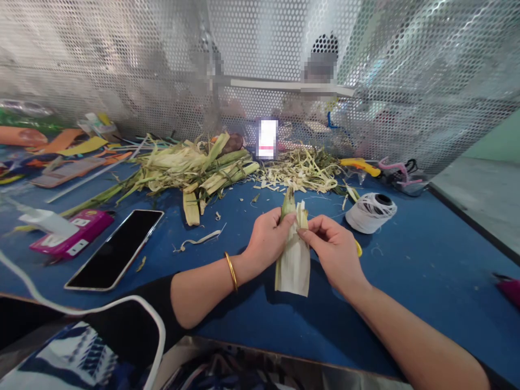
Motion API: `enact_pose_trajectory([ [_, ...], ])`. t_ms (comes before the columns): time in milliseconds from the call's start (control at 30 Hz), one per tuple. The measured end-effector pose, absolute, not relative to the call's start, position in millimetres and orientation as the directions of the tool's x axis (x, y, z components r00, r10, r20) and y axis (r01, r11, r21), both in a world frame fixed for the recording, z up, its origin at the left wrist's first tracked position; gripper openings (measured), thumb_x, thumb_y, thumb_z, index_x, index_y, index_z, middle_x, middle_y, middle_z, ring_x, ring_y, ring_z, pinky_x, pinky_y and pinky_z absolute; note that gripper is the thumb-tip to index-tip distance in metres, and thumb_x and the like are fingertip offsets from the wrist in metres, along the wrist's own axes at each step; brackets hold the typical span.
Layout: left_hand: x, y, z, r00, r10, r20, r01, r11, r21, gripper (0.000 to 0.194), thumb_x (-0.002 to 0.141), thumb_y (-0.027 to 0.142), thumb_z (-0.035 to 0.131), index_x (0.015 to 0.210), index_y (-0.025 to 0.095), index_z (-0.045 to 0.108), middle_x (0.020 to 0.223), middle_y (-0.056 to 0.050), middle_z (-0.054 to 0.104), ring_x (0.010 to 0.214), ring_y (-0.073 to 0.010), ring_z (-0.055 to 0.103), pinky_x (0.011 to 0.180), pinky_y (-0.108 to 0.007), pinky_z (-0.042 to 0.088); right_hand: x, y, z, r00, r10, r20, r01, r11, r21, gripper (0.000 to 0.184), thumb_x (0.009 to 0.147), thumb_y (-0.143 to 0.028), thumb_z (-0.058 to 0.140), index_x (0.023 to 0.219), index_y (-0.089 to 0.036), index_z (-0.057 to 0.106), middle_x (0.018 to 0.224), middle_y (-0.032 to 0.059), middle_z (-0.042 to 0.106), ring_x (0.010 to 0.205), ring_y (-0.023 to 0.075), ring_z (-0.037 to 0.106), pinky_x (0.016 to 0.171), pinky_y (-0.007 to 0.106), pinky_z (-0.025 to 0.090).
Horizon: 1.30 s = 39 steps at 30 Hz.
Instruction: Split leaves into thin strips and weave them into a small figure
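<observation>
Over the middle of the blue table, my left hand (270,238) grips a pale, flat piece of plant husk (293,271) by its upper left side, with the thumb across its front. My right hand (335,249) pinches the same husk at its upper right edge between thumb and fingers. The husk narrows to a greenish tip at the top and hangs down wide and whitish below my hands. A spool of white thread (368,213) stands just beyond my right hand. Something yellow (358,248) shows partly from behind that hand.
A heap of green husks and stalks (179,168) lies at the back left, with trimmed scraps (303,170) beside it. A black-screened phone (116,249) and a magenta power strip (73,235) lie left. Yellow-handled scissors (361,165) rest near the perforated metal screen (260,59).
</observation>
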<state>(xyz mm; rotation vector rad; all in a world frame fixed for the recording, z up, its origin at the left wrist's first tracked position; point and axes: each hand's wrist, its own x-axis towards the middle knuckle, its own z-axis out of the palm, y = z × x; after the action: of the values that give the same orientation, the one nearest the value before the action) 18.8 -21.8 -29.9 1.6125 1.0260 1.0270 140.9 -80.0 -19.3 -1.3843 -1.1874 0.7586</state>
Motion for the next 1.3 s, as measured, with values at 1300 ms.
enact_pose_trajectory([
  [1300, 20, -23, -28, 0.292, 0.956, 0.033, 0.082, -0.06, 0.995, 0.031, 0.076, 0.046, 0.055, 0.065, 0.017, 0.05, 0.057, 0.004, 0.046, 0.052, -0.0089, 0.04, 0.046, -0.021, 0.032, 141, -80, -20, 0.313, 0.932, 0.182, 0.266, 0.098, -0.959, 0.02, 0.07, -0.037, 0.067, 0.067, -0.019, 0.058, 0.06, -0.0025, 0.055, 0.054, 0.0113, 0.046, 0.051, 0.024, 0.038],
])
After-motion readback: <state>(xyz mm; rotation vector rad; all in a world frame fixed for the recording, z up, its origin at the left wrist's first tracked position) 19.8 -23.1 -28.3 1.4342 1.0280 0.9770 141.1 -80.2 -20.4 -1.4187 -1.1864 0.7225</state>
